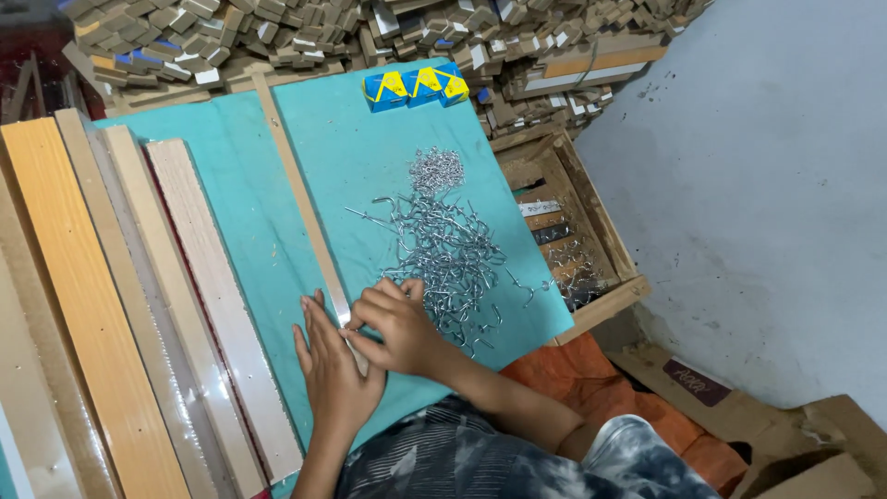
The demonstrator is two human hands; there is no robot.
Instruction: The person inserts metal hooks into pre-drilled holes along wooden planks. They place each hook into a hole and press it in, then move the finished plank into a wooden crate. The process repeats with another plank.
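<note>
I see my left hand lying flat, fingers spread, on the near end of a thin pale wooden strip; my right hand pinches that strip's end, fingers narrow; beside it glints a heap of bent metal hooks; all rest on a smooth teal surface; laminated boards flank it, cut wood blocks piled behind.

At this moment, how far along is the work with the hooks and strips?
Looks early. In hand: the left hand lies flat by one thin strip on the teal board while the right hand pinches at its near end. No hook shows fitted along the strip. Left: a large pile of hooks and several strips stacked alongside.
</note>
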